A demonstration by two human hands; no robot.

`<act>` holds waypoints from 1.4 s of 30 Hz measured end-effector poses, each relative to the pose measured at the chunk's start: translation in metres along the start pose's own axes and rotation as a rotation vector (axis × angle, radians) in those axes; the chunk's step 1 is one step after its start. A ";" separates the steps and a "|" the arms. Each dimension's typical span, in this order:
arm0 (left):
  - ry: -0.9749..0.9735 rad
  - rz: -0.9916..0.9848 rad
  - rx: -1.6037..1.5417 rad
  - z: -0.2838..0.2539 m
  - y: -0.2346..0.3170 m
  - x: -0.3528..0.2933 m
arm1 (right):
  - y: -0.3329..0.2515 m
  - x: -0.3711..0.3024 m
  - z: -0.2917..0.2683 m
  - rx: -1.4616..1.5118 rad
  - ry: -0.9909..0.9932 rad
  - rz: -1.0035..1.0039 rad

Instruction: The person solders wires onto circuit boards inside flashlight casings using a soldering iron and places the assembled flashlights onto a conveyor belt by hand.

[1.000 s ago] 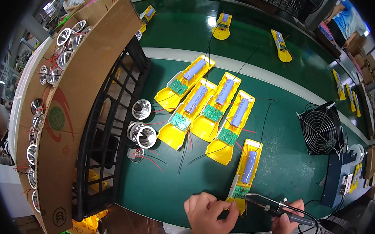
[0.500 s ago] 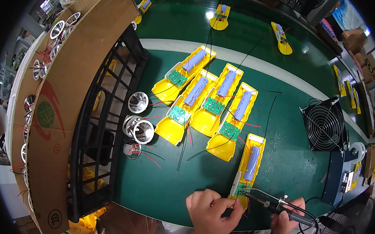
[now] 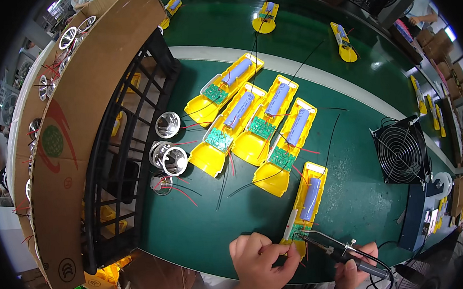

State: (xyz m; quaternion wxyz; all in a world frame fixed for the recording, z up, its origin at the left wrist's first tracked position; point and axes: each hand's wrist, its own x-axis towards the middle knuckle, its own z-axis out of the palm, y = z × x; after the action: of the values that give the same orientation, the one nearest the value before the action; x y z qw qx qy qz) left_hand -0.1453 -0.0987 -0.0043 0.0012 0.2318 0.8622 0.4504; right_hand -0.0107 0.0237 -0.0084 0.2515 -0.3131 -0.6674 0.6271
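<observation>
Nearest me on the green table lies a yellow plastic housing (image 3: 303,213) holding a blue cylindrical battery (image 3: 311,199) and a small green circuit board (image 3: 299,232). My left hand (image 3: 264,261) is closed in a pinch at the board's left edge; what is between the fingertips is too small to make out. From the right, my right hand (image 3: 354,270) grips a soldering iron (image 3: 338,256), its tip at the board. A thin metal tube (image 3: 326,238) clamped to the iron also points there. Thin wires come off the housing.
Several similar yellow housings (image 3: 240,109) lie beyond, with silvery reflector cups (image 3: 175,161) on their left. A black crate (image 3: 131,145) and cardboard (image 3: 96,100) border the left side. A black fan (image 3: 400,152) stands right. More housings sit on the green belt (image 3: 303,18) behind.
The view has shifted very slightly. Both hands and the soldering iron stay in nearly the same place at the circuit board.
</observation>
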 end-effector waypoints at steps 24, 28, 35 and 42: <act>-0.025 -0.011 0.001 0.000 0.000 0.000 | -0.002 0.001 0.002 0.002 0.032 0.033; -0.028 -0.004 0.003 0.000 0.000 0.001 | -0.004 -0.001 0.001 -0.010 0.049 0.036; -0.047 -0.015 0.001 -0.001 0.000 0.001 | -0.004 0.001 0.003 -0.001 0.048 0.064; -0.034 -0.014 -0.009 -0.001 0.001 0.001 | -0.008 0.005 0.010 0.068 0.104 0.033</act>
State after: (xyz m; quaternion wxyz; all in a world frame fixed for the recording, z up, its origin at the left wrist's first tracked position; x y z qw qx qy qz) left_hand -0.1464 -0.0987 -0.0027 0.0201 0.2336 0.8616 0.4502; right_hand -0.0220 0.0202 -0.0021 0.2859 -0.3477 -0.6265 0.6363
